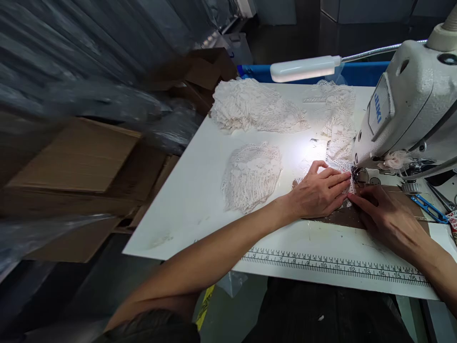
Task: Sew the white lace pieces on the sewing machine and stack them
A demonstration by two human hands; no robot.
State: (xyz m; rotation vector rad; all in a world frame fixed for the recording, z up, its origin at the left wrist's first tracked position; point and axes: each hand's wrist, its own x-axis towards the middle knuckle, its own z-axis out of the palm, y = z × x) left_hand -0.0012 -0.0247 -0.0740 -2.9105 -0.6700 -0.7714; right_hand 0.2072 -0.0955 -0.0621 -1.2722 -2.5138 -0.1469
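Note:
Under the needle of a white sewing machine [396,100] lies a strip of white lace [341,147], trailing back over the table. My left hand [321,190] rests flat on the lace just left of the presser foot [355,174], its fingers stretched toward the needle. At the front of the foot, my right hand [383,214] has its thumb and index finger at the lace's near edge; the fingers are bent and I cannot make out how much they pinch. The fingertips of both hands nearly meet there.
A large lace pile [257,107] and a smaller lace bundle [253,176] lie on the white table [185,224]. A lamp [305,69] hangs above. Blue thread snips [428,208] lie at right. A printed ruler [335,269] runs along the front edge. Cardboard boxes [74,157] stand left.

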